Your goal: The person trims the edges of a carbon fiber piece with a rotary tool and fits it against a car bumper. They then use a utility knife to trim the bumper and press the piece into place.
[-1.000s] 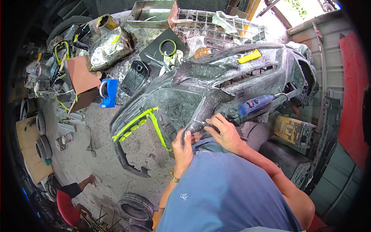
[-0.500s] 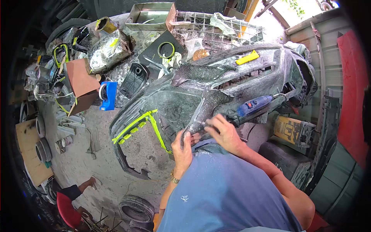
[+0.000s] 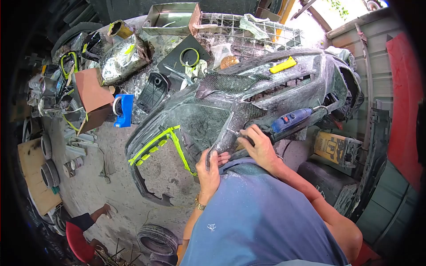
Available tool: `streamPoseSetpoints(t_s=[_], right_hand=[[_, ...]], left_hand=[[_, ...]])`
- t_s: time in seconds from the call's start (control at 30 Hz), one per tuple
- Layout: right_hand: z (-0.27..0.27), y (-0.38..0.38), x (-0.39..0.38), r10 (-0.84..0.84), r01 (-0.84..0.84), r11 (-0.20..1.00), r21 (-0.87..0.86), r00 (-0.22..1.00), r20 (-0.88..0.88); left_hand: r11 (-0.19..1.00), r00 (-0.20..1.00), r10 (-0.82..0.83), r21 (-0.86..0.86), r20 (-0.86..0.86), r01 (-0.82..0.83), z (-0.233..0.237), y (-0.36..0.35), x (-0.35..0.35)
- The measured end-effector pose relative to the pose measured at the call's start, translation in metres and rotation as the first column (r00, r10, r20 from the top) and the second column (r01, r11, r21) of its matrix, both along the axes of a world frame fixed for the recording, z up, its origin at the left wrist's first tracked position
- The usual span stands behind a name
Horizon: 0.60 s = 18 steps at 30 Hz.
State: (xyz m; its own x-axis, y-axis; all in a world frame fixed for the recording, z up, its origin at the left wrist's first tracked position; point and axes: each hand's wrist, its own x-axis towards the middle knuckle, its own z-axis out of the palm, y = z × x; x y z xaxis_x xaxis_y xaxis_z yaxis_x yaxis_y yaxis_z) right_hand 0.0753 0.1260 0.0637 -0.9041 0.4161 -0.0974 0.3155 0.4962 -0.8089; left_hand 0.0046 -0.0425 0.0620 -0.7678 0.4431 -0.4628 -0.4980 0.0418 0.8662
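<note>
A dusty dark car bumper (image 3: 182,111) spans the middle of the view. On it lies a long carbon-fibre piece (image 3: 243,114), whose narrow near end is pinched between the thumb and fingers of my left hand (image 3: 209,170). My right hand (image 3: 261,150) is closed around a slim dark tool with a thin metal tip (image 3: 232,131); that tip is right at the piece's surface. Most of the tool is hidden by my fingers. Just beyond my right hand, a blue rotary tool (image 3: 293,119) rests on the bumper. Bright yellow-green tape (image 3: 178,148) edges the bumper's left opening.
A yellow-handled tool (image 3: 283,65) and another carbon-fibre piece (image 3: 230,83) lie on the bumper. Behind are scissors (image 3: 179,73), a tape roll (image 3: 190,57), a blue tape dispenser (image 3: 124,111) and a metal tray (image 3: 173,18). Tyres (image 3: 157,239) and another person (image 3: 80,239) are at lower left.
My right hand has shifted slightly right and down, and the metal tip now shows clearly beyond its fingers. My left hand keeps its hold on the carbon-fibre piece.
</note>
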Motion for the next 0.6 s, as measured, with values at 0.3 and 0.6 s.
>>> streamPoseSetpoints(t_s=[0.3, 0.6], right_hand=[[0.006, -0.001, -0.001, 0.039, -0.039, 0.999, 0.005, 0.999, -0.007], [0.003, 0.01, -0.009, -0.001, 0.0, 0.991, 0.134, 1.0, 0.005]], left_hand=[[1.0, 0.999, -0.012, -0.011, -0.032, 0.011, -0.004, -0.003, -0.001], [0.999, 0.997, -0.042, -0.027, -0.057, 0.04, -0.004, -0.003, 0.0]])
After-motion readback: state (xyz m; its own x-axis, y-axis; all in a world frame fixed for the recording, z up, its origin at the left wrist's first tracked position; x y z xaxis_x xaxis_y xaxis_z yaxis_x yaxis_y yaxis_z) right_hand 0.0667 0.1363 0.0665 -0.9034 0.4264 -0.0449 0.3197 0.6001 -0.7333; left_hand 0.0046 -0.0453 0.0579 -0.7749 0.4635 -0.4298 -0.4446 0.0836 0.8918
